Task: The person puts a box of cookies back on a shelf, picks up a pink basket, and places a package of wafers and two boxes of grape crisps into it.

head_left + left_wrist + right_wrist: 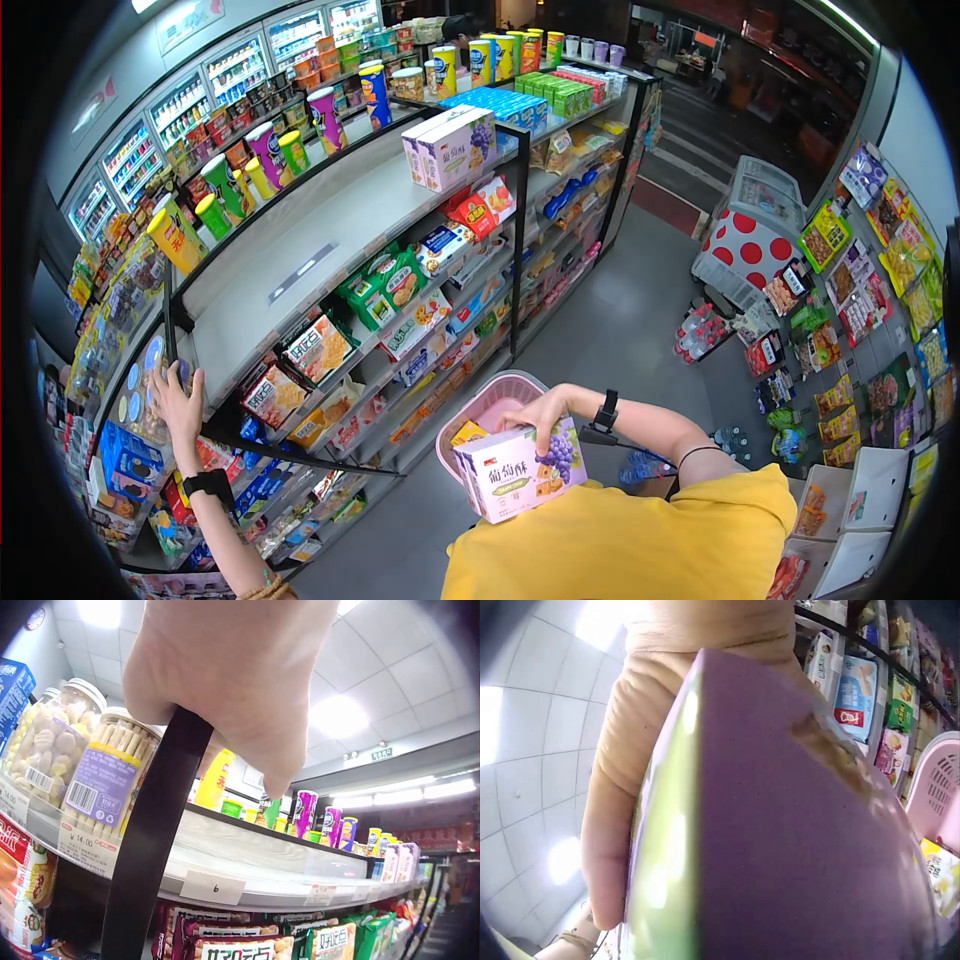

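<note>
My right hand (540,415) grips a pale purple box of grape pastries (510,480) by its upper edge, close to my yellow shirt. Its thumb lies along one face, and the box's plain purple side (765,810) fills the right wrist view. Behind the box is a pink shopping basket (527,382) with a yellow pack (468,433) inside. My left hand (178,402) is at the shelf corner, fingers spread beside clear snack jars (150,415). In the left wrist view, this hand (225,667) rests against the top of a black shelf post (161,825).
Two matching grape pastry boxes (450,150) stand at the far end of the top shelf (270,290). Biscuit packs (385,285) fill the shelves below. Tall chip cans (326,118) line the back. A polka-dot bin (745,250) and hanging snacks stand across the aisle floor (590,330).
</note>
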The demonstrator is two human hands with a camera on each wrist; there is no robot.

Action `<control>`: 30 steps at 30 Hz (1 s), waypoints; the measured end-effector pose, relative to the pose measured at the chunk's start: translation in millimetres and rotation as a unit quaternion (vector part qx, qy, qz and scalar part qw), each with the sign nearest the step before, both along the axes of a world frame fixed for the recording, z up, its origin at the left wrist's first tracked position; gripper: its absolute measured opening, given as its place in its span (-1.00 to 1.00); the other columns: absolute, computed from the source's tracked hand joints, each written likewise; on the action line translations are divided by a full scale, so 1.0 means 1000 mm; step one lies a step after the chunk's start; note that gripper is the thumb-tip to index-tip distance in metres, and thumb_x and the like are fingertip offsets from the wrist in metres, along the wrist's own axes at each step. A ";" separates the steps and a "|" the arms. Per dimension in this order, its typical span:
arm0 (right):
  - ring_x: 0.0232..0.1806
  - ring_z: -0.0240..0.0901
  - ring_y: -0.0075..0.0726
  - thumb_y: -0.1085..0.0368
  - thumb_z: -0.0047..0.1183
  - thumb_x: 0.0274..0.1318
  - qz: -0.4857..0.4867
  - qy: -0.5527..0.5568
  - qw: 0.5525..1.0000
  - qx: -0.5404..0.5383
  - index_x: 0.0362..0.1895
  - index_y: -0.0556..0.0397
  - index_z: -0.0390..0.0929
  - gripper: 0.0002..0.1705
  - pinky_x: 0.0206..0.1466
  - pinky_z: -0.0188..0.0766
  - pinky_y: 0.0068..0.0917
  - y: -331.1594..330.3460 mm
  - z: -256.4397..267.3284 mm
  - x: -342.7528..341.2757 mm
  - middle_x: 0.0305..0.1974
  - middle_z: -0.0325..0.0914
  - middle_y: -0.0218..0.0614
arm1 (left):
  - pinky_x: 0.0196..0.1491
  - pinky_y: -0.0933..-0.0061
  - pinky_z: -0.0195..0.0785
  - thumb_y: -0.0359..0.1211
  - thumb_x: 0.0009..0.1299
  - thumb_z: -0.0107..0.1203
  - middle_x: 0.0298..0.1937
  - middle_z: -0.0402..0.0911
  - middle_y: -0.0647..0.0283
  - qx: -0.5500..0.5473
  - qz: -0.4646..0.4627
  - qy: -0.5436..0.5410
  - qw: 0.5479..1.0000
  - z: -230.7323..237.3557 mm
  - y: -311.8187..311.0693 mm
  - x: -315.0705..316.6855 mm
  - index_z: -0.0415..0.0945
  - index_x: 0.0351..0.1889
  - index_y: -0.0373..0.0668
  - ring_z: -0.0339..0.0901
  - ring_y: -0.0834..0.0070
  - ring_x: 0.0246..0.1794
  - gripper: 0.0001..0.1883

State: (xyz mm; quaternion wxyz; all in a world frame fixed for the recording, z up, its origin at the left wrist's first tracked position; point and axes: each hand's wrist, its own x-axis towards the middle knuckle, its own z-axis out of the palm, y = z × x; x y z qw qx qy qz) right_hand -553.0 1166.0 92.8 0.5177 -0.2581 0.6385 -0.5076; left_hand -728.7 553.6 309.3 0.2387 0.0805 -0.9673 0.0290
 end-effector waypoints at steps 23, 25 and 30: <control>0.43 0.15 -0.16 0.12 0.33 0.04 -0.101 -0.111 0.989 0.009 0.53 -0.07 -0.19 0.13 0.41 0.15 -0.27 0.032 -0.022 0.057 0.37 0.18 -0.01 | 0.46 -0.23 -0.17 0.07 0.49 0.01 0.55 0.12 0.15 -0.021 -0.006 -0.012 1.000 -0.005 -0.011 -0.007 0.47 0.24 -0.13 -0.09 0.07 0.59 -0.45; 0.40 0.18 -0.18 0.16 0.31 0.04 -0.111 -0.130 0.985 -0.010 0.51 -0.07 -0.20 0.12 0.39 0.18 -0.29 0.039 -0.033 0.062 0.35 0.21 -0.02 | 0.46 -0.23 -0.17 0.06 0.49 0.01 0.56 0.12 0.16 -0.015 -0.015 -0.001 1.000 -0.009 -0.016 -0.011 0.47 0.23 -0.13 -0.09 0.07 0.59 -0.45; 0.38 0.20 -0.22 0.28 0.26 0.03 -0.137 -0.194 0.969 -0.072 0.51 -0.05 -0.20 0.09 0.37 0.21 -0.30 0.053 -0.044 0.073 0.33 0.22 -0.02 | 0.47 -0.20 -0.16 0.05 0.49 0.01 0.56 0.13 0.18 -0.010 -0.011 -0.005 1.000 -0.007 -0.012 -0.009 0.47 0.23 -0.14 -0.09 0.06 0.59 -0.46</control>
